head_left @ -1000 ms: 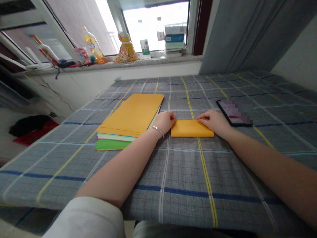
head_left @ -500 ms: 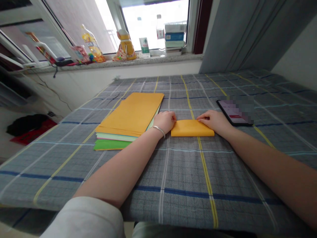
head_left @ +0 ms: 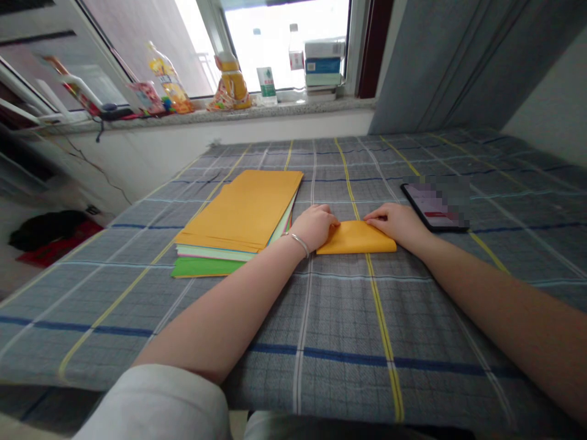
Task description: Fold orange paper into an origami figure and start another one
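Two spots along the far edge of the folded orange paper (head_left: 360,240) were pinched, by left hand (head_left: 317,227) and right hand (head_left: 397,223), presumably to hold the fold down on the plaid cloth (head_left: 342,318). The coloured-paper stack (head_left: 247,205) lay just left, likely for reach. Lettering on the windowsill (head_left: 316,108) container (head_left: 266,84) was too small to read.

A single head-worn camera looks forward and down from the person's side of the checked cloth (head_left: 343,311) – close enough that the cloth's near edge and the lap (head_left: 287,425) sit at the bottom of the view. The left hand (head_left: 316,227) and right hand (head_left: 397,223) fall near the middle, seen from above and behind. Farther off, along the top, run the windowsill (head_left: 321,107) and window (head_left: 321,21) – the windowsill slanting lower toward the left
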`<move>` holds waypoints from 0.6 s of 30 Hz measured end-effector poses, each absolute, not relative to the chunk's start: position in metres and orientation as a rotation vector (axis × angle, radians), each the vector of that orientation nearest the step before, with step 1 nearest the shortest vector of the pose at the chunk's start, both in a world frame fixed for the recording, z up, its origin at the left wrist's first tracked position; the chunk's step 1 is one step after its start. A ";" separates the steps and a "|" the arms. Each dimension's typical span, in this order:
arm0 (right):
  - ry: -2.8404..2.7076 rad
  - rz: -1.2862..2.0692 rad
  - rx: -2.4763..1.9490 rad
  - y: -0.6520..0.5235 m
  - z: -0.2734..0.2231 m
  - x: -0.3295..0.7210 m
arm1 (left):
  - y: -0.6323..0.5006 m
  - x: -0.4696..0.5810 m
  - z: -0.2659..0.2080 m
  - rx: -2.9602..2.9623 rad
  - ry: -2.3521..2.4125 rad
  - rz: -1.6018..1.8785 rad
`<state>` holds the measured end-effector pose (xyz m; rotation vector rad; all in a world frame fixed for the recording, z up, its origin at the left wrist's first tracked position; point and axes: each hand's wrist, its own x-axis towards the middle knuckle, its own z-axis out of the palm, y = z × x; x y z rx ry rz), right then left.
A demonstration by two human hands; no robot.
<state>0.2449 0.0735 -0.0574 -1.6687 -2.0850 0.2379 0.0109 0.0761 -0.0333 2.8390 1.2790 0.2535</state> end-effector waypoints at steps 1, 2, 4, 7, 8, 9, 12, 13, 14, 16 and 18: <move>-2.089 0.237 -1.669 0.074 -0.057 0.245 | 0.074 0.013 -0.033 2.844 1.300 0.248; -2.090 0.235 -1.667 0.074 -0.058 0.245 | 0.071 0.015 -0.033 2.854 1.324 0.242; -2.088 0.231 -1.657 0.075 -0.058 0.246 | 0.065 0.018 -0.032 2.851 1.403 0.249; -2.082 0.237 -1.646 0.075 -0.059 0.247 | 0.054 0.023 -0.032 2.826 1.492 0.247; -2.078 0.241 -1.645 0.075 -0.059 0.247 | 0.051 0.025 -0.031 2.820 1.519 0.247; -2.075 0.244 -1.644 0.075 -0.059 0.247 | 0.047 0.026 -0.031 2.817 1.548 0.249; -2.070 0.245 -1.639 0.074 -0.059 0.246 | 0.040 0.029 -0.030 2.821 1.605 0.258; -2.072 0.245 -1.635 0.074 -0.059 0.246 | 0.038 0.030 -0.031 2.825 1.611 0.263; -2.076 0.244 -1.632 0.074 -0.059 0.246 | 0.036 0.031 -0.031 2.829 1.615 0.267; -2.082 0.240 -1.627 0.075 -0.059 0.246 | 0.034 0.032 -0.033 2.835 1.627 0.268; -2.079 0.236 -1.621 0.075 -0.059 0.246 | 0.033 0.032 -0.036 2.842 1.644 0.267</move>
